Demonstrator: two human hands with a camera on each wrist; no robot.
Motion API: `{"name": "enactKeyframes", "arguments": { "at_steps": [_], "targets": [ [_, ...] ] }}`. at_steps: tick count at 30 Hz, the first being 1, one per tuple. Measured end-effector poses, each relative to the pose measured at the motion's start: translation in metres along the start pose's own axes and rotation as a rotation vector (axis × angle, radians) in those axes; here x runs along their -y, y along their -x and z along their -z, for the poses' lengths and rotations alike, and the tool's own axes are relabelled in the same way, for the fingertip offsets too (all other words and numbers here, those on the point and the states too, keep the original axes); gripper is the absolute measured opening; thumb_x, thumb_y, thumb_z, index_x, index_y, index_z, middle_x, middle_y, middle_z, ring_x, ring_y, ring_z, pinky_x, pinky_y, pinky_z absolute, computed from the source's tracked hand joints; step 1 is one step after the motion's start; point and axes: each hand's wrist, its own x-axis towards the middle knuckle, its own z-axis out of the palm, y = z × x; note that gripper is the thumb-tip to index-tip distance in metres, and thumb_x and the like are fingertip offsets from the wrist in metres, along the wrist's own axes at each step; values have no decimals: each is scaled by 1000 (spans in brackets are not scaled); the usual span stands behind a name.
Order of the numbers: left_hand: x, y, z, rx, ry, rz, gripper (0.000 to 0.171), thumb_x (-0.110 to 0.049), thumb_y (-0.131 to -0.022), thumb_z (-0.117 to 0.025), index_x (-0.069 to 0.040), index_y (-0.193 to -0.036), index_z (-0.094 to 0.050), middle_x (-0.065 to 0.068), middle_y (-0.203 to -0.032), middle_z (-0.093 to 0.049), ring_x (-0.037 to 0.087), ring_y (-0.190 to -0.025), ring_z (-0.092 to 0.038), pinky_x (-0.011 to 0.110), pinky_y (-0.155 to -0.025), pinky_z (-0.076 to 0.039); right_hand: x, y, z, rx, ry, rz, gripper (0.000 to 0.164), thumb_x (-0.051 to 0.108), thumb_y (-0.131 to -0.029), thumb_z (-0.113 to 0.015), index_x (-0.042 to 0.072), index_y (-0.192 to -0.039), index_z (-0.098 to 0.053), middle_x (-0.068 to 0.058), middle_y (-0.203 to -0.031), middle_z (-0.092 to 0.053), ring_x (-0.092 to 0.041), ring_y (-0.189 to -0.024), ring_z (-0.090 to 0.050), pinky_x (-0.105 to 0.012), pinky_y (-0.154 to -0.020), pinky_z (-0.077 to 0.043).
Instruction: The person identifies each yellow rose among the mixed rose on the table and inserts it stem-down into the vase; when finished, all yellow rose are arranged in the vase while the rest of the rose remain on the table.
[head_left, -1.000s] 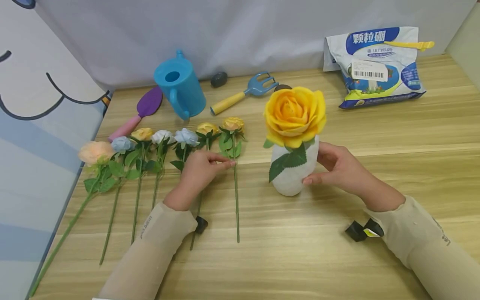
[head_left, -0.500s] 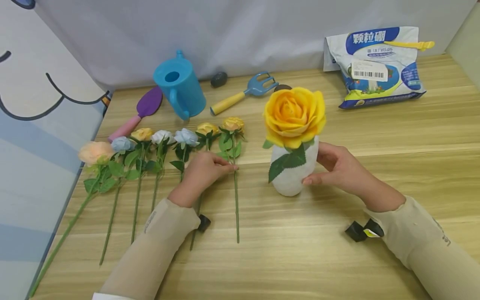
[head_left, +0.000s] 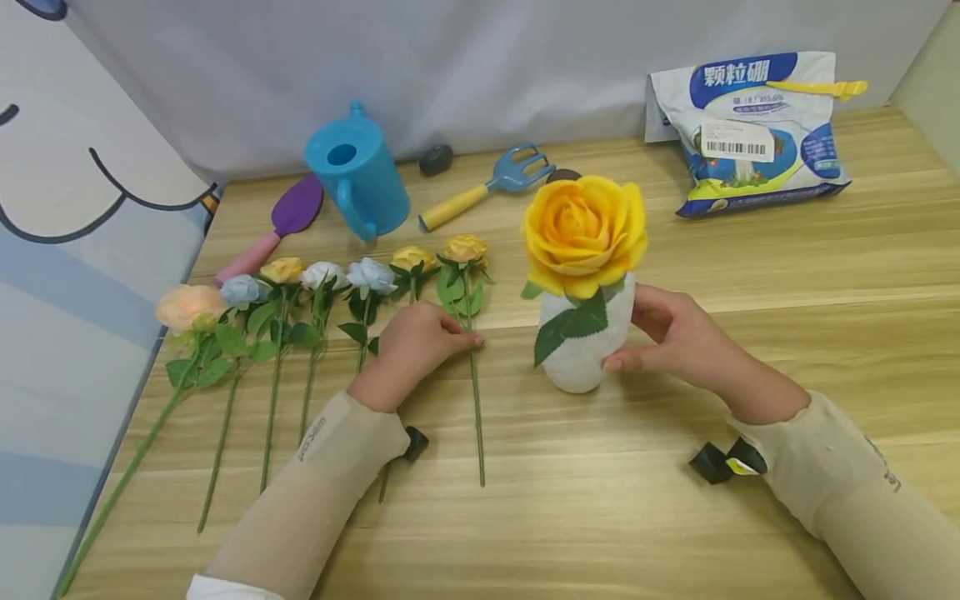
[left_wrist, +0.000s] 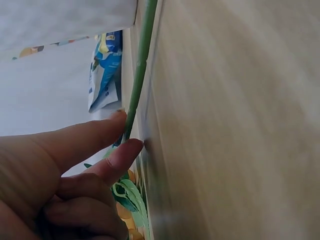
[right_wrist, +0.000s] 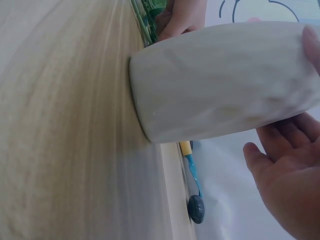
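My left hand (head_left: 416,346) pinches the thin green stem (left_wrist: 141,70) of a yellow artificial rose (head_left: 465,248) between thumb and forefinger. This rose is the rightmost of a row lying on the wooden table. My right hand (head_left: 682,346) holds a white vase (right_wrist: 215,85) by its right side, thumb in front and other fingers partly hidden behind. The vase's base rests on the table in the right wrist view. From its mouth rises a large yellow rose (head_left: 583,233), with dark green leaves (head_left: 573,327) hanging over the front.
Several artificial roses, among them a peach rose (head_left: 189,307), lie left of my left hand. Behind them are a purple trowel (head_left: 297,204), a blue watering can (head_left: 375,183), a hand fork (head_left: 480,196) and a dark stone (head_left: 436,159). A fertilizer bag (head_left: 750,137) leans back right.
My left hand has slid slightly down and right along the pinched stem, and the stem's lower end has shifted a little right. My right hand and the vase stay nearly in place.
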Motion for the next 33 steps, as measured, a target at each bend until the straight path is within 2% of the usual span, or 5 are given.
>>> {"name": "enactKeyframes", "arguments": {
  "at_steps": [8,20,25,29,33],
  "targets": [
    [1,-1,1,-16,13,-14,25,-41,-80,-71,-17,-84,-76,-1,-88,-69,15,-73,-58,28,-58,-44,1,-1,0,0,0,11,60,-11,-70,-74,17,-122,-58,3,-121,-58,-14,-117,-48,-22,-102,-30],
    [6,0,3,-70,176,-12,25,-37,-80,-72,-13,-88,-76,1,-97,-67,17,-83,-58,31,-68,-46,2,-1,0,-1,0,9,60,-10,-71,-74,17,-122,-58,3,-121,-58,-14,-117,-48,-22,-102,-30],
    [5,5,11,-73,304,-16,20,-30,-82,-70,-12,-90,-75,2,-97,-67,18,-78,-55,30,-63,-43,2,-1,0,-6,0,0,60,-10,-70,-74,17,-121,-58,3,-121,-58,-14,-117,-48,-22,-101,-30],
    [4,10,21,-76,438,-2,25,-31,-83,-70,-9,-95,-74,4,-104,-65,19,-89,-55,33,-72,-45,2,-1,-1,-11,1,-7,60,-11,-70,-74,18,-121,-59,4,-121,-58,-14,-117,-47,-22,-102,-30],
    [4,14,31,-100,656,-11,31,-31,-83,-70,-5,-99,-71,4,-109,-63,18,-100,-52,37,-82,-43,2,0,-1,-10,1,-17,60,-10,-71,-74,18,-122,-58,4,-122,-58,-13,-118,-47,-21,-102,-30]
  ]
}}
